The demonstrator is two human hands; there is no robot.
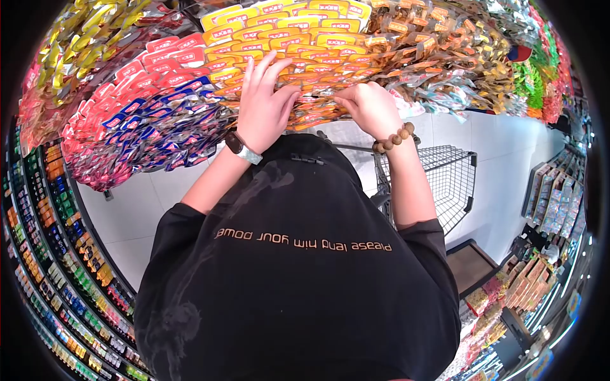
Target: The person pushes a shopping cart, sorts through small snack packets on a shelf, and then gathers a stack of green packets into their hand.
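My left hand [265, 101], with a watch on its wrist, lies over a dense display of small orange and yellow snack packets [254, 47]. Its fingers stretch forward and the thumb stands apart. To its right, my right hand [372, 108], wearing a wooden bead bracelet [395, 138], is curled, with thumb and forefinger pinched at the edge of a small orange packet [327, 100]. How much of that packet lies between the fingertips is hard to see. Red packets [127, 79] and dark blue packets [162, 114] fill the left of the display.
Brown-orange packets [438, 51] continue to the right, with green ones [528, 86] farther along. A black wire shopping cart [445, 178] stands on the pale tiled floor [502, 143] below the display. Stocked shelves [70, 254] curve along the left.
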